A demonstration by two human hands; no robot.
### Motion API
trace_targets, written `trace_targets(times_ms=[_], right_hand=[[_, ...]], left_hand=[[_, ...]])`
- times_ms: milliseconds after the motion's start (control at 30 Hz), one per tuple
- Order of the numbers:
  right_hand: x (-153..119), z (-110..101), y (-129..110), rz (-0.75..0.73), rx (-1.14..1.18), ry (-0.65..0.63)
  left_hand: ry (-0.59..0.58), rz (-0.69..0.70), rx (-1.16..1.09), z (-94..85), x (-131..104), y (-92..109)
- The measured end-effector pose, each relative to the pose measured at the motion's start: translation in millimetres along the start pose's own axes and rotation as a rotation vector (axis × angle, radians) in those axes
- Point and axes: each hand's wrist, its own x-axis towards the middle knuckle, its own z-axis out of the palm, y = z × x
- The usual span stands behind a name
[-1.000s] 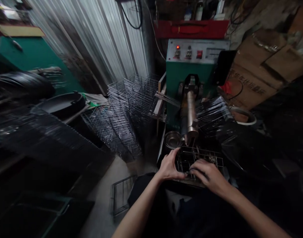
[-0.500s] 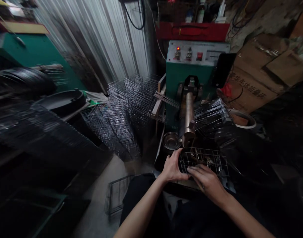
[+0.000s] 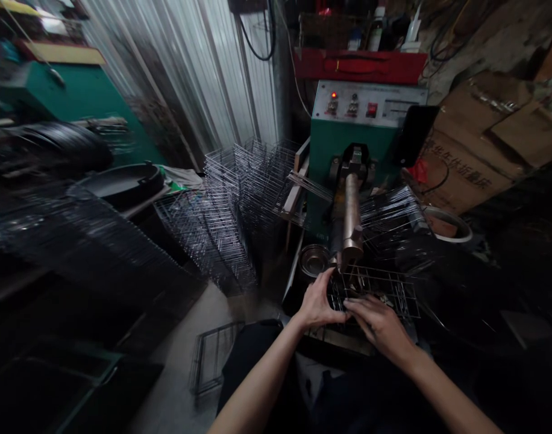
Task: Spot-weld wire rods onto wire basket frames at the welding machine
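Observation:
A wire grid panel (image 3: 393, 283) lies under the metal electrode arm of a green spot welding machine (image 3: 323, 157). My left hand (image 3: 319, 304) grips the panel's left end, its thumb and fingers curved around the wires. At the near edge my right hand (image 3: 379, 322) has its fingers pressed together on the grid; what the fingertips pinch is too dark to make out apart from the panel. The thick cylindrical electrode arm (image 3: 352, 217) ends just above the panel's far edge. A small round metal dish (image 3: 314, 260) sits left of the arm.
Stacked wire grid panels (image 3: 226, 211) stand on the left. Loose wire rods (image 3: 388, 208) lie right of the electrode arm. A wire frame (image 3: 213, 358) leans near my left knee. Cardboard boxes (image 3: 475, 150) stand back right, and a red tray (image 3: 375, 65) tops the machine.
The whole view has shifted slightly, so the machine appears lower and further right. Both hands stay at the grid panel, with the panel a little nearer the electrode arm's right side.

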Motion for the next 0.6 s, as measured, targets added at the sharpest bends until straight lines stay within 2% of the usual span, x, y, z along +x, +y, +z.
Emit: trace_targets(times_ms=[200,367,600], right_hand=[[6.2,-0.5,-0.8,0.002,0.052,-0.007],[8.5,-1.8,-2.5,0.041,0.062,0.013],[30.9,9.9,7.2,0.187,-0.056,0.122]], left_hand=[[0.007,-0.025,-0.039,0.8,-0.1,-2.4],[0.017,-0.026,0.033,-1.7,-1.0,0.5],[0.010,-0.068,0.036,-16.2,27.1,-4.8]])
